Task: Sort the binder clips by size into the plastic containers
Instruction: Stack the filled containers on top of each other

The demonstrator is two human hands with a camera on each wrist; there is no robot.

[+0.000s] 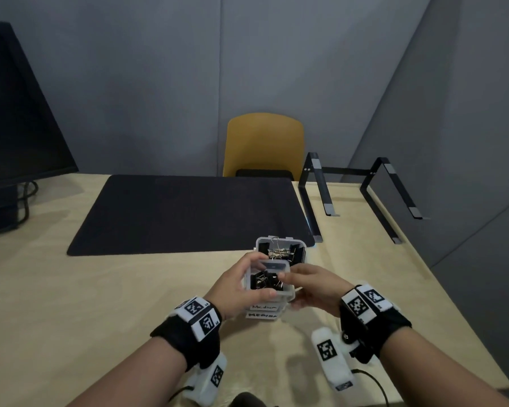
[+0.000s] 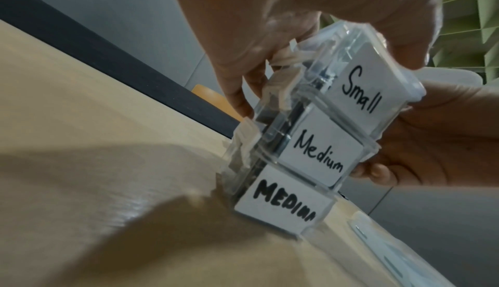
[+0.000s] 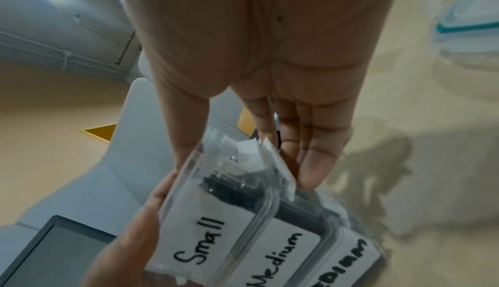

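Observation:
Three clear plastic containers are stacked on the wooden table: "MEDIUM" [image 2: 286, 204] at the bottom, "Medium" [image 2: 321, 153] in the middle and "Small" [image 2: 361, 86] on top. The Small container [image 1: 266, 282] is open, with several small black binder clips inside. My left hand [image 1: 241, 284] grips it, thumb on the near rim and fingers on the far side. My right hand [image 1: 309, 284] holds its right side, thumb over the rim. Just behind stands another open container [image 1: 281, 249] holding larger black clips.
A black mat [image 1: 188, 212] covers the table's far middle. A dark monitor [image 1: 12, 113] stands at the left, a black laptop stand [image 1: 365, 195] at the right, and a yellow chair [image 1: 265, 142] beyond. A clear lid [image 3: 472, 24] lies on the table right of the stack.

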